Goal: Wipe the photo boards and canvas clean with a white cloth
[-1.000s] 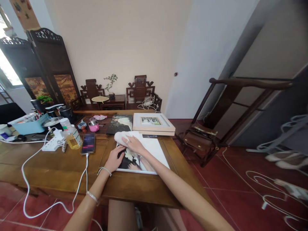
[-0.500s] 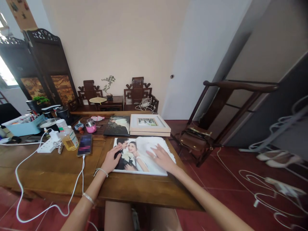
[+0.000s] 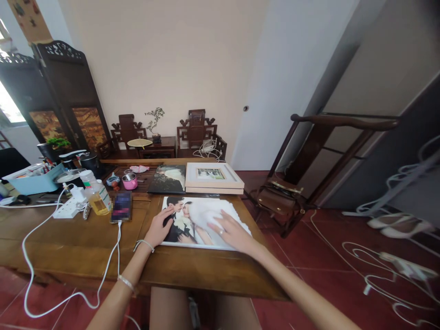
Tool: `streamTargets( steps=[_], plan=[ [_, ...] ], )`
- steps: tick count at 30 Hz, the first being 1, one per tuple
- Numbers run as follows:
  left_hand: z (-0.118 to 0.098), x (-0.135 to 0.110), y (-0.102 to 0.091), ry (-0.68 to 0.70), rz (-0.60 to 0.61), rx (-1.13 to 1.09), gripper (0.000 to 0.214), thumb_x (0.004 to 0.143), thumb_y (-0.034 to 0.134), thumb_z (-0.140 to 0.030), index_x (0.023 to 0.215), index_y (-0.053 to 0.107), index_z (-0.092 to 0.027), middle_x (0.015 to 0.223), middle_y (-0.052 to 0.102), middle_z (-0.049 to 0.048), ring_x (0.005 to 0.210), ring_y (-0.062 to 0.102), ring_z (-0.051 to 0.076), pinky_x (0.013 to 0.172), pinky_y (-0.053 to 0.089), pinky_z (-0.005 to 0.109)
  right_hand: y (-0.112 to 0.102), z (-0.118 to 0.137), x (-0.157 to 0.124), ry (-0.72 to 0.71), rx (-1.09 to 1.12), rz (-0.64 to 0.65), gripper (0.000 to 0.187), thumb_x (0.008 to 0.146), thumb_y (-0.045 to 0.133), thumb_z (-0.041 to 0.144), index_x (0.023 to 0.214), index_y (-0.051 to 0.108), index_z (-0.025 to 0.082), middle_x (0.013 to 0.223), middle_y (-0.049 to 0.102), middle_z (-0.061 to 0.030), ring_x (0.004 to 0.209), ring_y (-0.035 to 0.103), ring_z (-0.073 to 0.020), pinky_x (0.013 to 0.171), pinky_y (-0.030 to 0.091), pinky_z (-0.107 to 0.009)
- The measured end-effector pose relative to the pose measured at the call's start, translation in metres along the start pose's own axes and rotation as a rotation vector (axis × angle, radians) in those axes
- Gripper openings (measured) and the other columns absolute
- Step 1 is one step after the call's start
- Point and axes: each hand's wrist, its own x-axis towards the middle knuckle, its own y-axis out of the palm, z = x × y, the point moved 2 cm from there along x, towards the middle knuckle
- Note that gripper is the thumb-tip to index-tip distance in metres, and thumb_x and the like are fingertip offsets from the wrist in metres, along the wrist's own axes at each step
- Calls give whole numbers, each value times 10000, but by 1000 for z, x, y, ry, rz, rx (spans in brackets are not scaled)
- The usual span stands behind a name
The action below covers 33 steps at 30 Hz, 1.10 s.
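A wedding photo panel [image 3: 184,224] with a pale edge lies flat on the wooden table [image 3: 192,270] before me. My left hand [image 3: 161,229] rests on its left side with the fingers spread, holding nothing. Over the right part of the picture, my right hand [image 3: 232,229] presses a white tissue [image 3: 205,216] against the surface. Motion blurs the tissue and fingertips, and its outline partly merges with the white of the print. A ring shows on one finger.
Behind the panel lie a dark photo album [image 3: 167,179] and stacked framed pictures [image 3: 215,178]. To the left are a charging phone [image 3: 121,207], a bottle [image 3: 96,195], a power strip [image 3: 67,206] and a pink cup [image 3: 129,181]. A chair with a brown bag [image 3: 280,201] stands right.
My right hand has slid the white tissue a little left and down across the photo, over part of the pictured people. My left hand stays in place.
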Motion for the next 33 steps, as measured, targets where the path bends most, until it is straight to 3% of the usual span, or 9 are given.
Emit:
streamTargets(
  steps=[4, 7, 11, 17, 20, 23, 30, 33],
  plan=[
    [-2, 0, -1, -7, 2, -15, 348, 835, 461, -213, 1156, 589, -171, 1294, 529, 85, 1218, 469, 194, 1064, 330, 394, 2, -21, 45, 50, -4, -54, 490, 894, 306, 501, 1172, 574, 201, 1283, 530, -63, 1288, 323, -290, 1067, 222, -496],
    [-2, 0, -1, -7, -5, -9, 349, 832, 463, -209, 1154, 590, -166, 1289, 533, 88, 1216, 472, 191, 1063, 333, 388, 3, -19, 50, 40, -11, -73, 463, 904, 309, 463, 1162, 577, 188, 1267, 543, -75, 1276, 347, -277, 1081, 188, -497],
    [-1, 0, 0, -9, -14, 4, 348, 831, 462, -206, 1154, 588, -173, 1290, 532, 83, 1213, 475, 189, 1060, 338, 391, 5, 0, 15, -85, -45, -89, 400, 914, 325, 398, 1046, 630, 175, 1292, 515, -103, 1280, 348, -243, 1101, 134, -487],
    [1, 1, 2, -3, -12, 5, 344, 835, 454, -204, 1148, 591, -165, 1284, 537, 91, 1214, 474, 194, 1057, 341, 391, 0, 42, -65, -192, -20, -7, 313, 893, 394, 346, 855, 661, 187, 1359, 437, -111, 1308, 290, -272, 1085, 201, -519],
    [1, 1, 2, 2, -14, 3, 337, 836, 456, -207, 1141, 596, -178, 1280, 542, 83, 1209, 480, 196, 1053, 346, 396, -5, 52, -77, -225, 25, 49, 274, 882, 423, 341, 845, 664, 215, 1334, 473, -76, 1302, 303, -267, 1092, 224, -484],
    [1, 0, 1, 1, -7, 3, 343, 835, 455, -206, 1148, 592, -170, 1281, 540, 88, 1213, 476, 198, 1057, 341, 395, -5, 43, -57, -178, 24, 61, 353, 901, 368, 410, 940, 659, 213, 1342, 467, -61, 1282, 345, -258, 1095, 221, -464],
    [1, -1, 0, 3, 2, -17, 363, 830, 459, -192, 1172, 577, -174, 1309, 514, 82, 1232, 454, 189, 1071, 318, 395, 1, -10, 42, -36, -22, -55, 458, 906, 302, 479, 1143, 589, 212, 1258, 553, -62, 1249, 395, -256, 1080, 211, -465],
    [0, -1, 1, 4, -4, -22, 360, 828, 460, -188, 1168, 578, -182, 1302, 522, 78, 1225, 462, 187, 1067, 323, 400, 2, -18, 61, -27, -31, -84, 459, 912, 298, 458, 1157, 575, 185, 1265, 545, -82, 1250, 392, -257, 1086, 180, -476]
  ],
)
